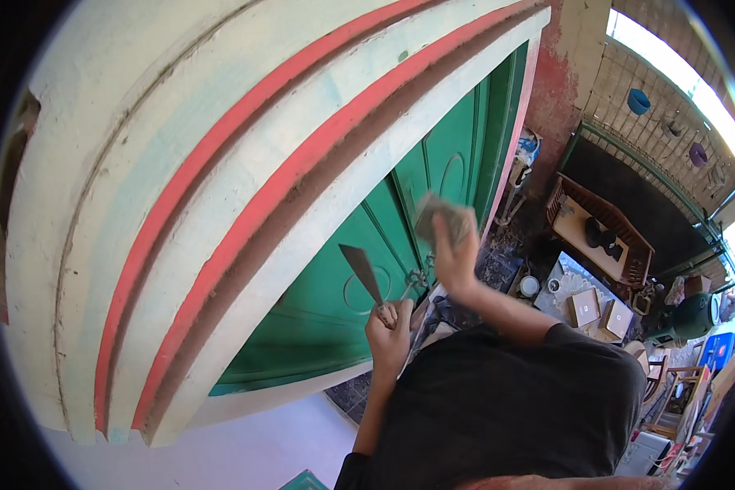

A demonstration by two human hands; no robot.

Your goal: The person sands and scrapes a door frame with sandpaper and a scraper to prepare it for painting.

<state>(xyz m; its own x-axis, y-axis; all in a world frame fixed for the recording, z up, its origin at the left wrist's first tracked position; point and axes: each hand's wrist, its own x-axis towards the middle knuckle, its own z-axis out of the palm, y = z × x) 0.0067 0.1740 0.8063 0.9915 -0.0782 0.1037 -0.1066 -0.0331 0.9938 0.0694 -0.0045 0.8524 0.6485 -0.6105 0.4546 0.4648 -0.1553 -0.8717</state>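
My left hand (389, 333) is closed round the handle of a scraper (361, 271), whose flat metal blade points up and to the left. Up and to the right of it, my right hand (456, 255) grips a grey-brown pad (434, 219), blurred by motion; its material is unclear. Both hands appear in front of a green panelled door (318, 306). Above and left of them curves a cream moulding (290, 175) with red bands (257, 200) and dark dirt along its ledges.
To the right, below, stand a table (559, 306) with boxes (584, 308), a wooden bench (580, 229) and a green rounded object (694, 317). Chairs (682, 396) and clutter lie at the lower right. Pots (639, 101) hang on the far wall.
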